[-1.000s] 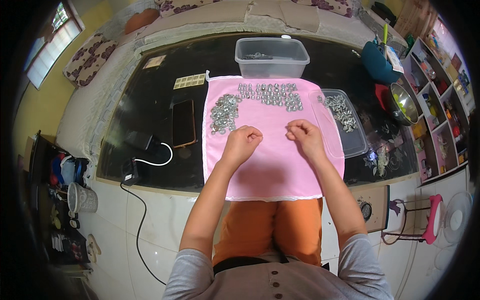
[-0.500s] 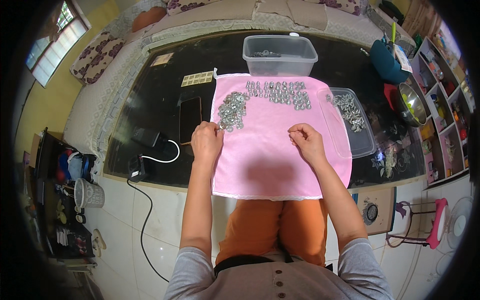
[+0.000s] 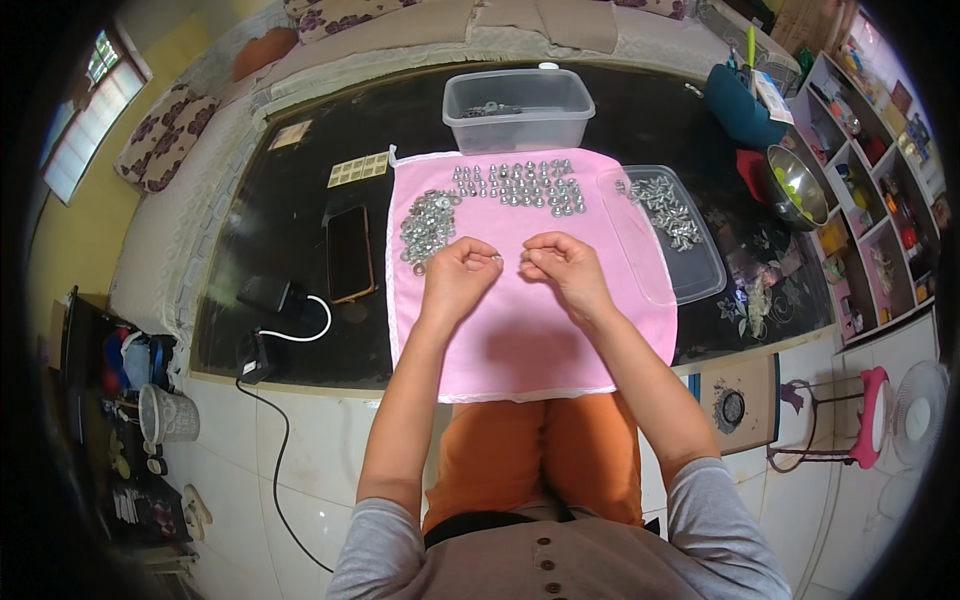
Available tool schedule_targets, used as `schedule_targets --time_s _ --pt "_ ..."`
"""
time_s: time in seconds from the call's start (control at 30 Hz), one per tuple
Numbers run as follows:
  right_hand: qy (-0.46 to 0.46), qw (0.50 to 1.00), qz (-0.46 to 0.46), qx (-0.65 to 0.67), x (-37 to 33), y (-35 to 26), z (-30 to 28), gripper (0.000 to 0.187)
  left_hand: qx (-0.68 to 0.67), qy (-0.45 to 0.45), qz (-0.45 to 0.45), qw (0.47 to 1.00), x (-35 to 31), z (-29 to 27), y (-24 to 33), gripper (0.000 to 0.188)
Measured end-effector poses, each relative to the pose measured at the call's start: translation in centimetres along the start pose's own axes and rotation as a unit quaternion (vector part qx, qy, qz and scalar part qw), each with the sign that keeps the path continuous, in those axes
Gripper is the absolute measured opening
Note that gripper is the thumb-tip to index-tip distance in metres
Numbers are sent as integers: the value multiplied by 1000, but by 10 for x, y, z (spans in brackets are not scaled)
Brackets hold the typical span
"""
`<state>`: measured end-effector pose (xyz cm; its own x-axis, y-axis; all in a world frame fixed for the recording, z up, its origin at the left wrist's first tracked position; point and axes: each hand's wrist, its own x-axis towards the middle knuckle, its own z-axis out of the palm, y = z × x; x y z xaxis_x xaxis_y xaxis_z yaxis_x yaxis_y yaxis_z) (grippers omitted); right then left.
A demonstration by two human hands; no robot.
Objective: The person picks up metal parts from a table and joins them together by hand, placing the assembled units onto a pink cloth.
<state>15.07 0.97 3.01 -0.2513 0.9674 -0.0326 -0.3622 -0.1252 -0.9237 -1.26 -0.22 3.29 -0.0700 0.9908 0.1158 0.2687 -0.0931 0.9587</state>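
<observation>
- Left hand over the pink cloth: fingers pinching a tiny piece.
- Right hand over it: fingers pinching a small part.
- Washers: cloth's left side.

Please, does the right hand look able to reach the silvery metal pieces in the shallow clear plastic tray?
Probably yes: the right hand is nearby, and nothing visibly covers the silvery pieces or blocks the way to the tray.
</observation>
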Motion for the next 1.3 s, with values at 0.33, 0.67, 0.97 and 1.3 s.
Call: schedule_targets --time_s 0.33,0.67,0.97,1.3 --pt "29 997 -63 -28 8 24 -4 13 -262 -72 -50 961 5 33 -19 13" --pt "38 991 -111 -72 9 28 -2 10 -255 -73 -46 963 7 36 -23 13" --pt "43 991 -118 -43 4 23 4 9 -234 -84 -34 968 10 36 -31 14" --pt "62 991 -98 -68 8 27 -1 14 -280 -105 -27 954 8 33 -22 16"
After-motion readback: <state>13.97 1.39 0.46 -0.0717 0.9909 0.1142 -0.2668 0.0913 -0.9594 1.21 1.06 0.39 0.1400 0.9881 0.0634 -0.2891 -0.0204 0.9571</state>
